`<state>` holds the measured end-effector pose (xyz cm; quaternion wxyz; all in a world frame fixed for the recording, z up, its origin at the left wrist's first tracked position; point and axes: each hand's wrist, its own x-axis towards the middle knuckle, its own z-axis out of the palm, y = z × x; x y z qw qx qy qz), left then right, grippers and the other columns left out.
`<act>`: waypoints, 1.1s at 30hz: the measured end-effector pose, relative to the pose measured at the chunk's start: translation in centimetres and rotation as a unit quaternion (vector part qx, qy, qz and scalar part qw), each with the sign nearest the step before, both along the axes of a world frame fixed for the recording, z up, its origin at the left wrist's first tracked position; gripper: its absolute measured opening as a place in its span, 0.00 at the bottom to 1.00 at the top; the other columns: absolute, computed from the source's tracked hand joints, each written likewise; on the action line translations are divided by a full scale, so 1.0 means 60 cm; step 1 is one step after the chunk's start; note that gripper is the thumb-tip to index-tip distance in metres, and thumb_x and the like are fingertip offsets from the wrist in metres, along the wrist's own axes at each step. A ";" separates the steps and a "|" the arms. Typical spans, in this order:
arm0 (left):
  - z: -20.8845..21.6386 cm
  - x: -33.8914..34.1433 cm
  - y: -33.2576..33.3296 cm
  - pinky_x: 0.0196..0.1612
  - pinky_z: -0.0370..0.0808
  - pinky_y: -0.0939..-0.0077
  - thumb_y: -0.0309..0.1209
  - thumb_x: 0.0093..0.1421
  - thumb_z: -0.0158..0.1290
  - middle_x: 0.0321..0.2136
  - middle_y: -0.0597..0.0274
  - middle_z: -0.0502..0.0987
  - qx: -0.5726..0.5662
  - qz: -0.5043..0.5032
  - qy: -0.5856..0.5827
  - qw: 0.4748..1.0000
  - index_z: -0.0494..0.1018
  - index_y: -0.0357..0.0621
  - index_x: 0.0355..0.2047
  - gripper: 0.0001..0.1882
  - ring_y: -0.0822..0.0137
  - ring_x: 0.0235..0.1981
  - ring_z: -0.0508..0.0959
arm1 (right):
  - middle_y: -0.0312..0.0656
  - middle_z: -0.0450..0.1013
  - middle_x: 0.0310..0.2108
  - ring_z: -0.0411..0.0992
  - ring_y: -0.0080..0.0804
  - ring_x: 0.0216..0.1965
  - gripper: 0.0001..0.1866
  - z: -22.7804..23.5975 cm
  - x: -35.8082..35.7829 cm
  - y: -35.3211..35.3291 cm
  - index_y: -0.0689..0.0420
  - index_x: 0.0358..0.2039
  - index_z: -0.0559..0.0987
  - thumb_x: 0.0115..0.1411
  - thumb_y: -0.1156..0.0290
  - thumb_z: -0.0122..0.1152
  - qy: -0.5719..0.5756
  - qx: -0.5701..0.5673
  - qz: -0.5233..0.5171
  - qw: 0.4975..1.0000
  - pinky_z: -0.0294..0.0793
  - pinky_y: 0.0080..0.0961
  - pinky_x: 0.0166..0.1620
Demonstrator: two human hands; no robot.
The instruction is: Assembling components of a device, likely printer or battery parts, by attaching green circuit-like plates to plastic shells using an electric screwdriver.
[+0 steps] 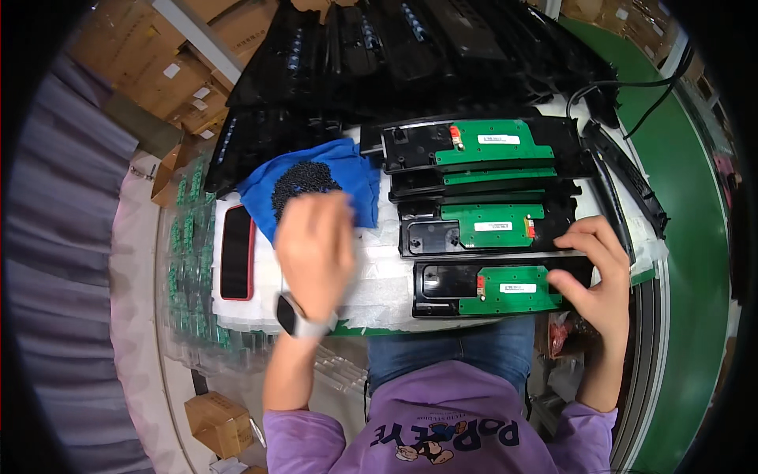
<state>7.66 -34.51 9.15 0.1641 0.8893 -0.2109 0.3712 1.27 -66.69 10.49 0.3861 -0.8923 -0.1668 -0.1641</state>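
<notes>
Clear plastic trays (pixel 193 292) with green strips inside, well left of the left fingers. One phone with a dark screen and red edge (pixel 236 253), lying nearer to those fingers, on their left. One crumpled blue cloth (pixel 362 189), just beyond the left fingertips, bearing a heap of tiny black pieces (pixel 304 178). One left hand (pixel 316 245), motion-blurred, at the heap's near edge; whether its fingers pinch anything cannot be told; a white-banded watch with a dark face (pixel 288 312) at its wrist. Long glossy black plastic panels (pixel 355 63), piled beyond the fingers of both hands. Black plastic housings carrying green circuit boards, stacked in rows left of the right fingers: the nearest housing (pixel 442 278), its board (pixel 517 299) by the thumb tip; the next housing (pixel 430 235), its right end at the other fingertips. One right hand (pixel 596 268), fingers spread and curved, thumb apart from them. One long narrow black plastic strip (pixel 632 178), beyond the right fingers and to their right.
</notes>
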 end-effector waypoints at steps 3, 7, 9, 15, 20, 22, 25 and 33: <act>0.008 0.048 0.074 0.28 0.73 0.60 0.37 0.53 0.55 0.29 0.52 0.74 0.144 0.227 0.184 0.946 0.72 0.39 0.29 0.12 0.49 0.28 0.76 | 0.44 0.68 0.33 0.69 0.38 0.35 0.15 0.013 -0.001 -0.009 0.63 0.31 0.75 0.40 0.77 0.65 -0.028 -0.016 -0.057 0.998 0.68 0.25 0.39; -0.021 0.088 0.111 0.29 0.73 0.59 0.32 0.50 0.57 0.28 0.53 0.75 0.125 0.173 0.224 0.951 0.73 0.41 0.27 0.08 0.49 0.27 0.76 | 0.44 0.69 0.32 0.70 0.41 0.34 0.12 -0.002 0.009 -0.058 0.62 0.32 0.75 0.44 0.76 0.64 -0.084 -0.071 -0.181 0.977 0.69 0.27 0.38; -0.026 0.092 0.116 0.28 0.72 0.59 0.27 0.50 0.55 0.26 0.52 0.75 0.102 0.159 0.191 0.963 0.73 0.40 0.25 0.04 0.48 0.27 0.76 | 0.44 0.69 0.32 0.70 0.43 0.34 0.16 -0.017 0.018 -0.088 0.60 0.36 0.75 0.45 0.73 0.65 -0.127 -0.220 -0.305 0.918 0.69 0.31 0.37; -0.028 0.095 0.121 0.29 0.70 0.58 0.23 0.55 0.50 0.25 0.45 0.74 0.023 0.112 0.082 0.990 0.73 0.34 0.28 0.04 0.45 0.26 0.74 | 0.48 0.74 0.32 0.74 0.45 0.31 0.24 -0.007 0.039 -0.115 0.57 0.42 0.76 0.49 0.56 0.63 0.053 -0.249 -0.397 0.882 0.72 0.35 0.33; -0.019 0.097 0.118 0.19 0.64 0.81 0.27 0.60 0.50 0.20 0.62 0.73 -0.321 0.031 0.257 0.911 0.75 0.35 0.30 0.07 0.72 0.17 0.71 | 0.50 0.76 0.27 0.75 0.45 0.29 0.26 -0.040 0.075 -0.125 0.59 0.38 0.78 0.45 0.52 0.65 0.015 -0.276 -0.340 0.899 0.74 0.35 0.36; -0.014 0.094 0.117 0.18 0.61 0.86 0.28 0.62 0.48 0.21 0.66 0.72 -0.474 -0.062 0.300 0.826 0.74 0.35 0.32 0.08 0.78 0.16 0.66 | 0.51 0.76 0.25 0.75 0.46 0.29 0.25 -0.042 0.089 -0.139 0.61 0.37 0.79 0.41 0.56 0.65 0.102 -0.223 -0.301 0.922 0.74 0.34 0.36; -0.014 0.091 0.135 0.16 0.56 0.88 0.28 0.64 0.45 0.23 0.65 0.72 -0.674 -0.195 0.351 0.620 0.71 0.34 0.37 0.09 0.81 0.13 0.58 | 0.51 0.75 0.24 0.75 0.45 0.27 0.24 -0.039 0.091 -0.148 0.61 0.36 0.79 0.39 0.60 0.62 0.130 -0.179 -0.296 0.929 0.73 0.32 0.36; -0.010 0.069 0.098 0.17 0.59 0.85 0.28 0.63 0.44 0.24 0.62 0.71 -0.783 -0.263 0.410 0.387 0.70 0.36 0.35 0.08 0.78 0.16 0.61 | 0.31 0.65 0.23 0.61 0.19 0.25 0.29 -0.012 0.039 -0.177 0.63 0.42 0.74 0.36 0.64 0.60 0.157 0.156 -0.216 0.951 0.60 0.17 0.30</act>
